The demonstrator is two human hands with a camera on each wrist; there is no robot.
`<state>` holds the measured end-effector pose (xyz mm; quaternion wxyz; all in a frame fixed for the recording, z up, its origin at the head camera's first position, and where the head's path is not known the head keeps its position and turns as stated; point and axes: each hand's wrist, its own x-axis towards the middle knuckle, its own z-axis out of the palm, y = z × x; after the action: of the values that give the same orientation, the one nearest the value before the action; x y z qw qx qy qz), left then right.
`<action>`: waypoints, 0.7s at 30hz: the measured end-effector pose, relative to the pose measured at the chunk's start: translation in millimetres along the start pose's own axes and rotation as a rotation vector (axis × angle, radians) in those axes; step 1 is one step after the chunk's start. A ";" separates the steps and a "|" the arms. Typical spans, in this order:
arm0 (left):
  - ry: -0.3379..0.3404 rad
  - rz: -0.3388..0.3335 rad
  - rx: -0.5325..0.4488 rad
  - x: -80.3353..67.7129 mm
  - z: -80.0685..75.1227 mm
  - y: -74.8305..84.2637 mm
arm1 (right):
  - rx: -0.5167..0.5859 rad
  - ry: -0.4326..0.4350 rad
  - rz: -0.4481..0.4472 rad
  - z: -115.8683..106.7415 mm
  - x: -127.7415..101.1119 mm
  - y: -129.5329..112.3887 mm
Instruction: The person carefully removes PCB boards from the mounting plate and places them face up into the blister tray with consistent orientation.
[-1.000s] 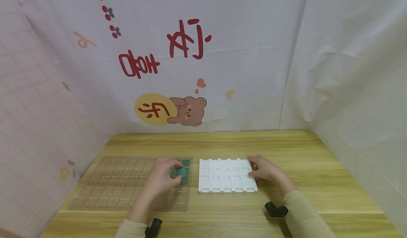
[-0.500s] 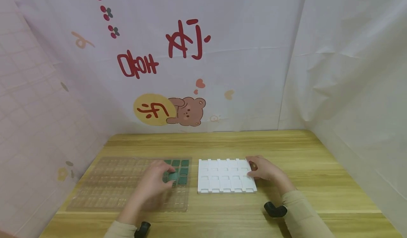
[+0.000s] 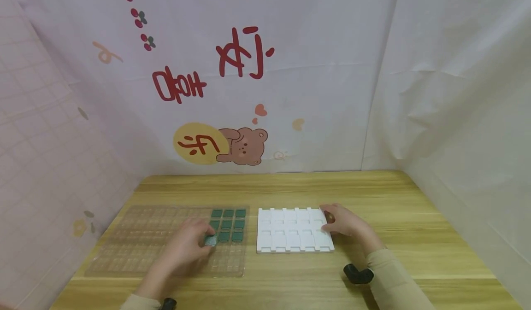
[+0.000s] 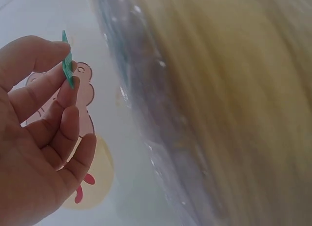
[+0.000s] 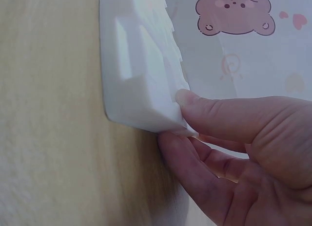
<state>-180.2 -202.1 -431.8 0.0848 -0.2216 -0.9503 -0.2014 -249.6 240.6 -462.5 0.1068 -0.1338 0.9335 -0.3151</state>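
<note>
Between thumb and fingertips, my left hand (image 3: 188, 243) pinches a thin green square chip (image 4: 67, 63), seen edge-on in the left wrist view. In the head view this hand is over the clear plastic tray (image 3: 124, 259), at the lower left of a block of several green chips (image 3: 226, 225) in the tray's right part. Whether the held chip touches the tray cannot be told. My right hand (image 3: 346, 220) grips the right end of a white tray (image 3: 294, 227) with shallow pockets. In the right wrist view, the thumb lies on its upper edge and a finger on its end wall.
Both trays lie on a wooden table (image 3: 315, 277), a narrow strip of wood between them. White printed cloth (image 3: 323, 84) rises behind the table and at both sides. A black curved piece (image 3: 358, 274) sits by the right sleeve.
My left hand has moved left and toward me over the clear tray with a green chip, uncovering more chips at its right. My right hand keeps its hold on the white tray.
</note>
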 end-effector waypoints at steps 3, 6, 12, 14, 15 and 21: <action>-0.015 -0.005 0.002 -2.7 -0.7 -2.1 | -0.007 0.001 -0.016 -0.1 0.3 0.7; -0.028 0.003 0.010 -4.4 -1.7 -4.4 | -0.013 0.002 -0.027 -0.4 0.2 1.0; -0.042 0.059 0.049 -4.6 -1.7 -11.3 | -0.020 0.003 -0.027 0.3 0.0 1.3; -0.049 0.067 0.056 -4.4 -1.2 -12.8 | -0.021 0.004 -0.030 0.4 -0.4 1.1; -0.053 0.068 0.059 -4.0 -1.1 -13.2 | -0.022 0.004 -0.034 0.2 -0.5 1.2; -0.089 0.071 0.055 -2.8 -0.5 -13.6 | -0.025 0.005 -0.064 -1.2 -2.1 -0.1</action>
<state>-183.9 -214.6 -436.8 0.0558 -0.2617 -0.9498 -0.1620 -247.9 241.8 -461.3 0.0925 -0.1640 0.9329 -0.3069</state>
